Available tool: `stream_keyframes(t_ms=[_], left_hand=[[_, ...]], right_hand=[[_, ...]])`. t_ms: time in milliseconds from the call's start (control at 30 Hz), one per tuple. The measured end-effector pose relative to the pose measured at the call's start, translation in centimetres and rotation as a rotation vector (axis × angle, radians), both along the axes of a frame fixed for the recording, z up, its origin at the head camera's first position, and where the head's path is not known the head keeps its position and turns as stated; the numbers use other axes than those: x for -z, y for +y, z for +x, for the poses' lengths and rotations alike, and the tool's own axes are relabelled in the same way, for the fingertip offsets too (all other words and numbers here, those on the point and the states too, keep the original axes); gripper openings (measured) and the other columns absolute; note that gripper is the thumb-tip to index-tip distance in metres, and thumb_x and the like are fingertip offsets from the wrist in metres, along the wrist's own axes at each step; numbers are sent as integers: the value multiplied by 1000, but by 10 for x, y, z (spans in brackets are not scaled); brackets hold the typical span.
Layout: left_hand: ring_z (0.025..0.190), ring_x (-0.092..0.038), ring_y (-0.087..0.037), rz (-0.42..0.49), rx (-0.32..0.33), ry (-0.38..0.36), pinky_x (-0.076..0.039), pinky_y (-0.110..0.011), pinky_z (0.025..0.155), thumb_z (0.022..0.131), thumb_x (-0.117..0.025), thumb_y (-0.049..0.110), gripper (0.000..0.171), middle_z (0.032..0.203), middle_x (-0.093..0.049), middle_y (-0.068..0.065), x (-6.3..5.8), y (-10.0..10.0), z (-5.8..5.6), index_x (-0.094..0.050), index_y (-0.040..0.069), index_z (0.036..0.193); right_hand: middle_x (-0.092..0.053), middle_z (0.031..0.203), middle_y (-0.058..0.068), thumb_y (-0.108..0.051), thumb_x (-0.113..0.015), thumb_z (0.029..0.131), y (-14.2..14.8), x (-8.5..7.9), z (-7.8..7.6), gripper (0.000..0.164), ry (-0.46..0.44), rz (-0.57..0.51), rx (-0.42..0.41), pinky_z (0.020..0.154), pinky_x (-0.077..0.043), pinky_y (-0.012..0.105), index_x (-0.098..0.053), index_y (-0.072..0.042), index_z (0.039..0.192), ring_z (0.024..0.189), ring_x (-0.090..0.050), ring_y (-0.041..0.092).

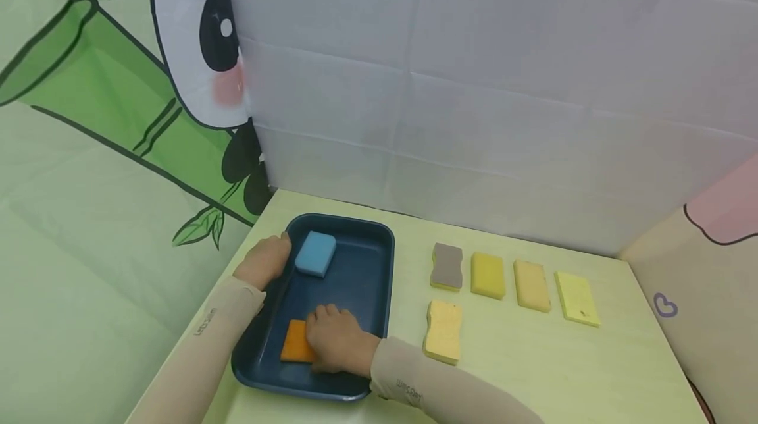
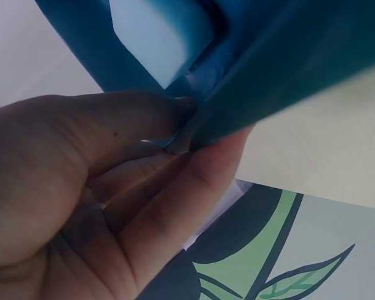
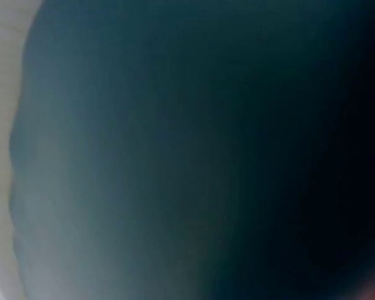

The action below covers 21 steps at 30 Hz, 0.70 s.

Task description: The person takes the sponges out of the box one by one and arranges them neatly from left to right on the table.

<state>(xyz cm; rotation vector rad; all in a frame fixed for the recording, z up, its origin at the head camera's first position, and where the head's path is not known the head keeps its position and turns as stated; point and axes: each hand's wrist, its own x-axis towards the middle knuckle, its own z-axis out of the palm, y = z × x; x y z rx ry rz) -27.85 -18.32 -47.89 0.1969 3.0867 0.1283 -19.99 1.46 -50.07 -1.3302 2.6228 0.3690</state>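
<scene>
A dark blue rectangular tray lies on the left part of the table. My left hand pinches its left rim, thumb inside and fingers outside, as the left wrist view shows. Close by that hand, a light blue sponge rests in the far left of the tray. My right hand is down inside the near part of the tray, gripping the right side of an orange sponge. Its palm side and thumb are hidden. The right wrist view holds mostly a dark, blurred tray surface.
Right of the tray, a grey-topped sponge, a yellow sponge, a tan sponge and a pale yellow sponge form a row. A wavy-edged light orange sponge lies nearer. Printed cloth hangs behind the table.
</scene>
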Motion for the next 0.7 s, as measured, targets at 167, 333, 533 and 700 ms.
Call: stream_keyframes(t_ms=[167, 333, 533, 700], left_hand=[[77, -68, -39, 10, -6, -6, -58, -47, 68, 92, -54, -16, 35, 94, -63, -35, -2, 1, 1, -48, -27, 125], [77, -68, -38, 17, -6, -6, -58, -47, 67, 92, -54, -15, 33, 93, -63, -35, -3, 1, 1, -49, -26, 123], [78, -68, -39, 27, -7, -1, -59, -48, 69, 93, -53, -16, 31, 93, -63, -35, -3, 1, 1, -49, -27, 121], [78, -68, -39, 27, -12, -12, -59, -49, 70, 93, -54, -15, 31, 93, -63, -34, -2, 1, 1, -49, -26, 121]], right_hand=[[-58, 121, -1, -59, -73, 83, -1, 6, 2, 76, 11, 24, 11, 85, -52, 29, -54, -12, 139, 109, -56, 14], [-59, 117, 0, -52, -74, 86, -1, 8, 2, 67, 19, 5, 19, 84, -52, 29, -56, -12, 137, 106, -57, 14], [-58, 113, 0, -51, -76, 84, 2, 1, 2, 67, 28, -23, 16, 82, -53, 28, -56, -12, 134, 102, -57, 13], [-58, 112, 0, -51, -77, 83, 10, -12, -1, 68, 38, -63, -7, 79, -52, 27, -56, -10, 133, 98, -56, 14]])
